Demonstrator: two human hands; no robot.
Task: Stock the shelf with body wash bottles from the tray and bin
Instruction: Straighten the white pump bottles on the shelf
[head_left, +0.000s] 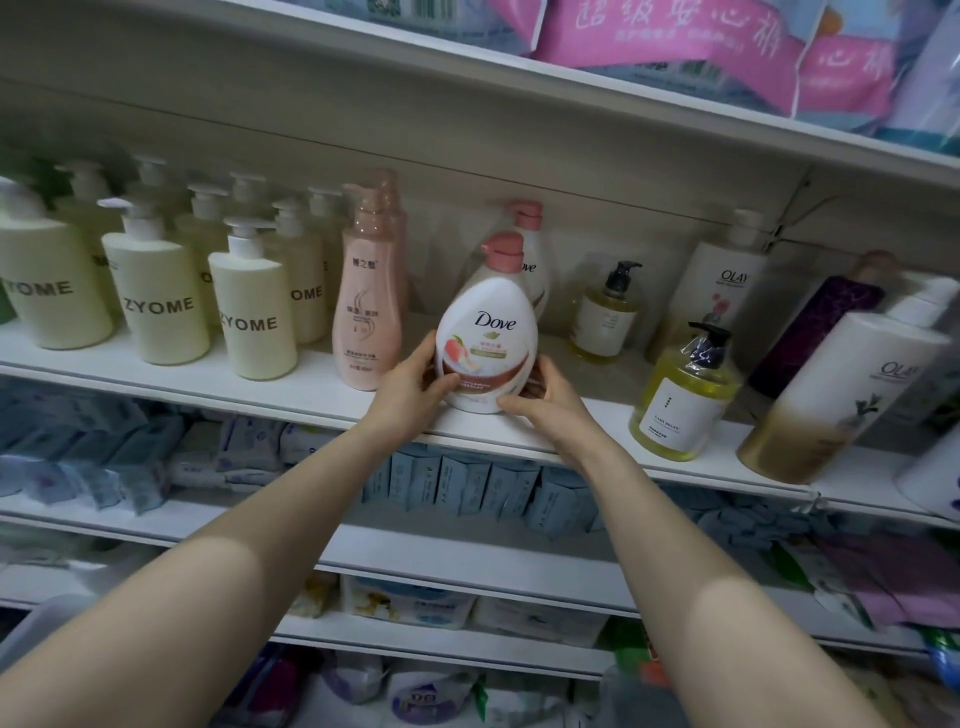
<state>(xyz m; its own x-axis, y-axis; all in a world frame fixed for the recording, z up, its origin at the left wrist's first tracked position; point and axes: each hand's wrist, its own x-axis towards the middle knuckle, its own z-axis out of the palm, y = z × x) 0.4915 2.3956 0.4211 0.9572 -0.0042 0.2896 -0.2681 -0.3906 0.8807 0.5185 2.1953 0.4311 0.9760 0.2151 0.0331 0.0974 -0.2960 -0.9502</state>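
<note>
A white Dove body wash bottle (485, 327) with a pink cap stands upright near the front edge of the white shelf (291, 400). My left hand (415, 382) grips its lower left side and my right hand (540, 397) grips its lower right side. A second Dove bottle (535, 249) stands right behind it. The tray and bin are out of view.
Several pale yellow ZYOME pump bottles (156, 296) fill the shelf's left. A pink bottle (366, 291) stands just left of the Dove. Right of it are yellow pump bottles (683, 400), Olay bottles (841, 395) and a purple bottle (815, 322). Packaged goods fill the other shelves.
</note>
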